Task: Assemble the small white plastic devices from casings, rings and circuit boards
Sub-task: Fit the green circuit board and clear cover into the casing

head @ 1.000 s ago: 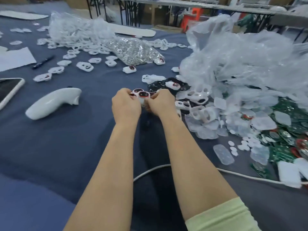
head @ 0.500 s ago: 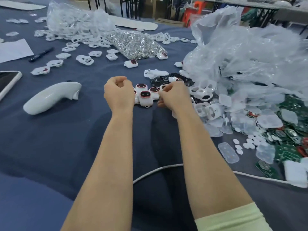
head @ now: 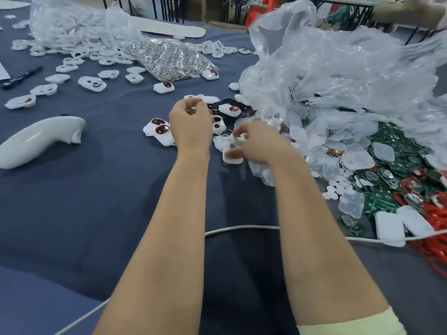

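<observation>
My left hand (head: 191,124) hovers with fingers curled over the blue cloth; nothing shows inside it. Just left of it lie finished white devices (head: 159,130) with red-ringed dark windows. My right hand (head: 260,143) pinches a white casing (head: 232,154), a rounded square with a small hole, at the edge of a heap of translucent white casings (head: 314,141). Green circuit boards (head: 396,160) are piled right of that heap. Red rings (head: 433,228) lie at the far right.
A big crumpled clear plastic bag (head: 338,59) rises behind the parts. Further back are a bag of small metal parts (head: 167,56) and scattered white casings (head: 92,83). A white handle-shaped tool (head: 36,139) lies left, a black marker (head: 21,77) beyond. A white cable (head: 242,228) crosses near me.
Both hands let go of the device they held together; it now lies with the finished ones. The right hand moved right and took a white casing. The left hand shifted right.
</observation>
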The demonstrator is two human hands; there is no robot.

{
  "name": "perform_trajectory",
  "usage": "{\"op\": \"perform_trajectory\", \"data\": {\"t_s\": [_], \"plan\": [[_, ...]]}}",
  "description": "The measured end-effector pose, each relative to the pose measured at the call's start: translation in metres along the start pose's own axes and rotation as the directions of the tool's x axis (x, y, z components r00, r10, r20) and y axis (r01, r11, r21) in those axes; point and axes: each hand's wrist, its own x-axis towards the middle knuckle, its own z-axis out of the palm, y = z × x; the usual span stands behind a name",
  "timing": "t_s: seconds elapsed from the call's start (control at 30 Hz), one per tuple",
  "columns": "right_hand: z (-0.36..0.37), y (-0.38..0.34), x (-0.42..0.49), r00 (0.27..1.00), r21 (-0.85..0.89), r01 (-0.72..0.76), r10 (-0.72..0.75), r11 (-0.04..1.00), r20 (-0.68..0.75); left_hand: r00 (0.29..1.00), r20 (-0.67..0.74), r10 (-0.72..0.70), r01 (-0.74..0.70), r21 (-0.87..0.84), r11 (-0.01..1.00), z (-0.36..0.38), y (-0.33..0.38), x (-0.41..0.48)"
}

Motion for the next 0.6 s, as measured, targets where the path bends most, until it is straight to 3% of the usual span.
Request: {"op": "perform_trajectory", "data": {"t_s": [0.07, 0.13, 0.27, 0.33, 0.47, 0.6], "plan": [[0.008, -0.003, 0.0, 0.999, -0.149, 0.006, 0.001, 0.989, 0.047, 1.0, 0.006, -0.014, 0.014, -0.007, 1.0, 0.003, -0.003, -0.003], [0.012, -0.001, 0.003, 0.999, -0.185, -0.004, 0.01, 0.983, 0.031, 1.0, 0.01, -0.023, 0.023, -0.018, 1.0, 0.004, -0.006, -0.004], [0.008, 0.011, 0.006, 0.991, -0.078, 0.024, -0.034, 0.997, -0.126, 1.0, 0.005, -0.028, 0.028, -0.035, 0.999, 0.005, -0.007, -0.004], [0.001, 0.018, 0.003, 0.992, -0.06, 0.059, -0.065, 0.996, -0.105, 0.999, 0.0, -0.034, 0.034, -0.043, 0.998, 0.005, -0.008, -0.003], [-0.022, 0.027, -0.006, 0.991, 0.006, 0.075, -0.075, 0.997, 0.107, 0.997, -0.047, -0.058, 0.054, -0.085, 0.995, 0.0, -0.01, 0.003], [-0.023, 0.011, 0.009, 0.994, 0.155, 0.109, -0.102, 0.982, -0.047, 0.987, -0.122, -0.101, 0.075, -0.205, 0.976, -0.008, -0.002, 0.018]]}}
